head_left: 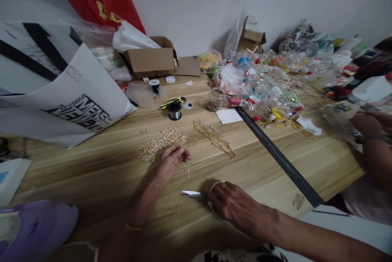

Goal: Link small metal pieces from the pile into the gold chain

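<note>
My left hand (171, 162) is pinched on a thin beaded chain (188, 170), whose end hangs over the wooden table. Just behind it spreads a heap of gold and silver beads (162, 141). Lower and to the right, my right hand (225, 200) is wrapped round the pale handles of a pair of scissors (192, 193), their blades pointing left towards the chain. Beyond the hands, gold and silver chains (216, 138) lie in a loose loop on the table.
Spools of wire (174, 111) and a yellow cutter (171, 102) stand behind the beads. A long black ruler (275, 153) crosses the right side. Plastic bottles (275, 90) crowd the back right. Another person's hands (370, 125) are at far right. A white bag (76, 98) stands left.
</note>
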Motion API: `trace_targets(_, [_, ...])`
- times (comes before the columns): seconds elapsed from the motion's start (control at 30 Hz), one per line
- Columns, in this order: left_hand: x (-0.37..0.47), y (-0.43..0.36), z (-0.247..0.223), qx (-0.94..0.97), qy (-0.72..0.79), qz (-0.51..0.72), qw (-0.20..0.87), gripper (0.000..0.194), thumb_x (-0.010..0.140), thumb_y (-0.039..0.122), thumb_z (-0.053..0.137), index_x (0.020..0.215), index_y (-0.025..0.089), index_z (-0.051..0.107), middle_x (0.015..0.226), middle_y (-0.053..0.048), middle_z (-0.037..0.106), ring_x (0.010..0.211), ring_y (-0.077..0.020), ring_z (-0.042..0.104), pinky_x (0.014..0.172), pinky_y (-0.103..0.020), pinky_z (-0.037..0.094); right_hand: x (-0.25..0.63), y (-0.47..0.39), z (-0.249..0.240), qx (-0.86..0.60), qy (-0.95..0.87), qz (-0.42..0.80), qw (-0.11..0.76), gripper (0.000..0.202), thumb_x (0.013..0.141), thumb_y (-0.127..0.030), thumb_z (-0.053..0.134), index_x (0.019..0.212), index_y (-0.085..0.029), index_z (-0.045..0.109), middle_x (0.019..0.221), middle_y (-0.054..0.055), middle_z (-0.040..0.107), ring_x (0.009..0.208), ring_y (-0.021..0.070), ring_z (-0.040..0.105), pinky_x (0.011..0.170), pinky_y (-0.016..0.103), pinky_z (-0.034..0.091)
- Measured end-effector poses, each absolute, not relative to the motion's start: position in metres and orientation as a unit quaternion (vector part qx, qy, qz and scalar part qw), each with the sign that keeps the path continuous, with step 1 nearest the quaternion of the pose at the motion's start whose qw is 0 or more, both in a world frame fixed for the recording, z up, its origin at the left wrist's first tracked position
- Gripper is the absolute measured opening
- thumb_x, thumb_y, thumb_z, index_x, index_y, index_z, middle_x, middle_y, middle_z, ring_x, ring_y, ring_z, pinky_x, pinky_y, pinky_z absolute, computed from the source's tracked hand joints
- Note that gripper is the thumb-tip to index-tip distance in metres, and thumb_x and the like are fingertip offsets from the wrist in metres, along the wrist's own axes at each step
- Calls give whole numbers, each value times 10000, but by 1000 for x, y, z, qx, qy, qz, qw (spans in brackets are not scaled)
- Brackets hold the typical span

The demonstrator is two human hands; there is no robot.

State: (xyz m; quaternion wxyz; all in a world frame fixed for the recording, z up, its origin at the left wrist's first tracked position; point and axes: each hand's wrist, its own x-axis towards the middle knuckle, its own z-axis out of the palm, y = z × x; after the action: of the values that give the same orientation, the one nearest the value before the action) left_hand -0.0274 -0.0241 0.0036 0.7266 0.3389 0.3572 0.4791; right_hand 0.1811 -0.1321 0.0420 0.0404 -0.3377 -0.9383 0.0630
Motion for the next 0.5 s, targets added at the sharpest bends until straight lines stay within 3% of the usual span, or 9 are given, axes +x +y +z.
trace_targets(0.13, [-27,-27,7,355,358,460,731,187,707,251,706,734,123,573,676,-28,659,616,-127,606,605,-246,472,181,-102,50,-355,-913,188,67,106,891,-148,481,961,-160,560,869,60,574,768,158,571,665,259,445])
trace_targets(0.23, [-26,-29,7,377,344,450,733,173,730,257,685,734,124,574,687,-28,658,632,-128,607,633,-255,479,175,-71,43,-423,-825,309,209,295,870,-180,522,1158,-163,461,1029,87,559,731,129,573,659,269,470])
trace_targets(0.33, [-26,-29,5,395,339,441,731,162,748,262,671,744,126,582,715,-30,666,647,-130,613,648,-258,482,163,-50,23,-430,-720,472,272,351,856,-230,565,1178,-175,439,764,5,602,620,111,555,553,216,435])
trace_targets(0.5, [-26,-28,1,394,353,445,722,186,721,276,702,749,122,601,760,-45,692,681,-142,633,666,-262,495,147,-39,-3,-401,-606,585,361,274,804,-371,641,917,-137,553,774,30,624,651,107,570,584,211,434])
